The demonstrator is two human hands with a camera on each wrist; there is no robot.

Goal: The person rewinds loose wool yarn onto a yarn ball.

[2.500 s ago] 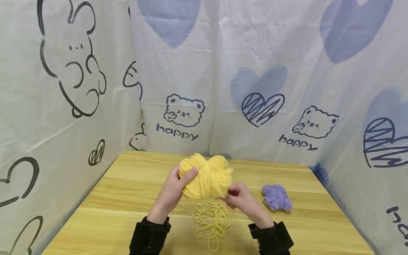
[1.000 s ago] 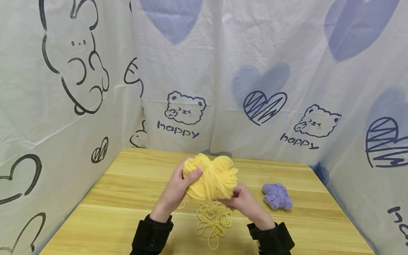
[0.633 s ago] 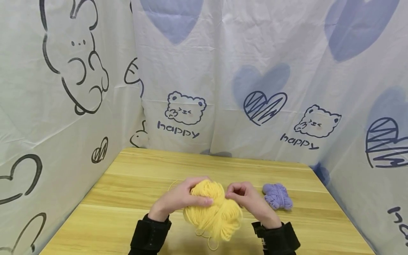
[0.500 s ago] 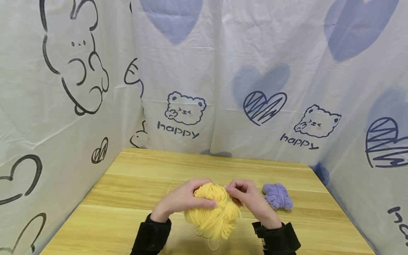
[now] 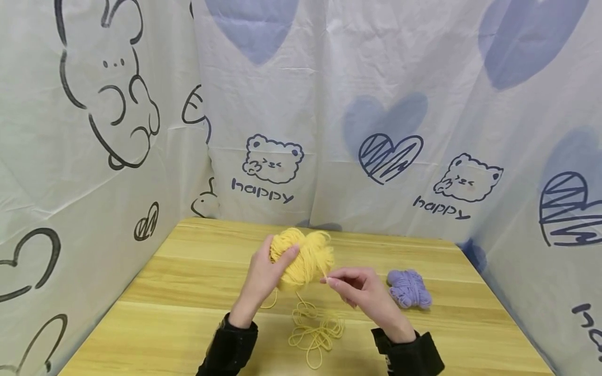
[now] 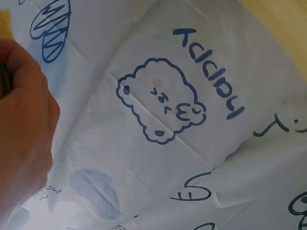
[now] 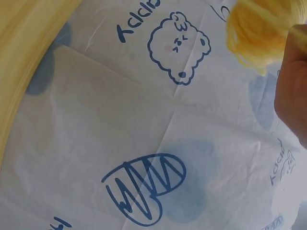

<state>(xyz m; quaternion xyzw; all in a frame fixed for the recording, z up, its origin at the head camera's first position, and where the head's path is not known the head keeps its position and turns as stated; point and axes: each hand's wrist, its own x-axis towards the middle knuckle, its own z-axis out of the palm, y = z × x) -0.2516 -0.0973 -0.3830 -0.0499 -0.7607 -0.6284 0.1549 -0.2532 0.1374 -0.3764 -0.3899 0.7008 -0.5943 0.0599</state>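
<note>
Trailing onto the wooden table, a loose pile of strand lies below the right hand, whose fingertips pinch one taut strand. Just beyond, the left hand grips the yellow yarn ball aloft, letting it unwind. A purple yarn bundle rests to the right.
</note>
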